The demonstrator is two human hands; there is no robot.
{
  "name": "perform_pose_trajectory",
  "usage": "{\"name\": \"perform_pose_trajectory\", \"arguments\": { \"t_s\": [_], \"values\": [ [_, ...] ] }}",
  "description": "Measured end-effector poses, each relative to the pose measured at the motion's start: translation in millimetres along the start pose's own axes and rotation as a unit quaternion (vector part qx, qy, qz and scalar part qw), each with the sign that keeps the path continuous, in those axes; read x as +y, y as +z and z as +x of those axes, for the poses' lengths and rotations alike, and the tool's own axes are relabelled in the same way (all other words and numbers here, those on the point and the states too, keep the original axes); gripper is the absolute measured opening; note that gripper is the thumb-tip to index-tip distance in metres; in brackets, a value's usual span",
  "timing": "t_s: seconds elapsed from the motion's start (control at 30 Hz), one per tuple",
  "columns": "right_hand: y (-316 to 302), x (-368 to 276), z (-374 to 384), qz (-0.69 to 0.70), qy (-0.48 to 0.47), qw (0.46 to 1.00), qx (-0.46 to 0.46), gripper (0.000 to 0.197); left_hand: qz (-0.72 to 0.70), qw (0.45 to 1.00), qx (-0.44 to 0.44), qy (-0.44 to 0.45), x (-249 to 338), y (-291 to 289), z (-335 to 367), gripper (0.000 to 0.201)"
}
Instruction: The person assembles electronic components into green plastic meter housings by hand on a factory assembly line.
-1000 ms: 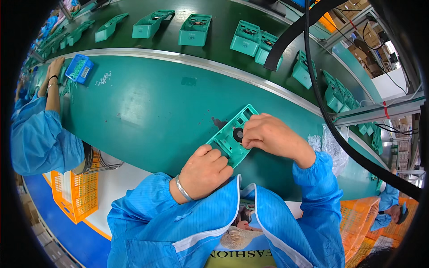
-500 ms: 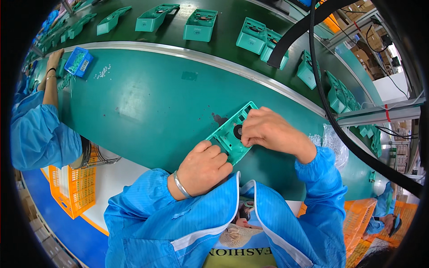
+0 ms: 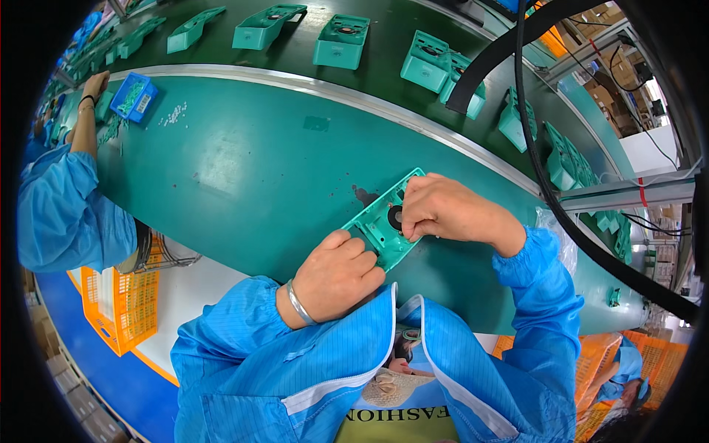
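Note:
A green plastic housing (image 3: 375,221), a long shallow shell with its hollow side up, lies slanted on the green table in front of me. My left hand (image 3: 336,275) is closed around its near left end, thumb along the rim. At the right side of the shell, my right hand (image 3: 450,210) is bent down with thumb and fingertips pressed together. Those fingertips reach inside, beside a round black part (image 3: 395,216) set in the shell. Whatever they pinch, if anything, is too small or hidden to make out.
Beyond a metal rail (image 3: 295,80), several similar green housings (image 3: 342,43) sit on a dark belt. A blue bin (image 3: 134,97) of small green pieces stands far left, near a co-worker's arm (image 3: 87,122). Small white bits (image 3: 174,114) lie beside it. A black cable (image 3: 543,170) hangs at right.
My right hand and forearm have shifted slightly right, the fingertips staying at the shell. My left hand keeps its hold. The housings on the belt appear slightly farther right.

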State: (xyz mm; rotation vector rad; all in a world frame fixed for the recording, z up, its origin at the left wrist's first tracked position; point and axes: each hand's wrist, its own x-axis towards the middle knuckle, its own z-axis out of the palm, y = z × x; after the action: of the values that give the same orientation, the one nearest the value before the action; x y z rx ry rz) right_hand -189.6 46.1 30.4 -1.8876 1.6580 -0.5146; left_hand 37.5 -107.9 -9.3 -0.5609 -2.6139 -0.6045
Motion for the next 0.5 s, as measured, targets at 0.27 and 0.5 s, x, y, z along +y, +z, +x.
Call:
{"name": "perform_pose_trajectory", "arguments": {
  "t_s": [0.27, 0.5],
  "values": [
    [-1.3, -7.0, 1.2, -0.009, 0.011, 1.0, 0.003, 0.008, 0.0, 1.0, 0.005, -0.002, -1.2, 2.2, -0.8, 0.014],
    [-2.9, -14.4, 2.9, -0.059, 0.024, 0.998, -0.005, 0.008, 0.0, 1.0, 0.001, -0.002, -1.4, 2.0, 0.6, 0.014]
  ]
}}
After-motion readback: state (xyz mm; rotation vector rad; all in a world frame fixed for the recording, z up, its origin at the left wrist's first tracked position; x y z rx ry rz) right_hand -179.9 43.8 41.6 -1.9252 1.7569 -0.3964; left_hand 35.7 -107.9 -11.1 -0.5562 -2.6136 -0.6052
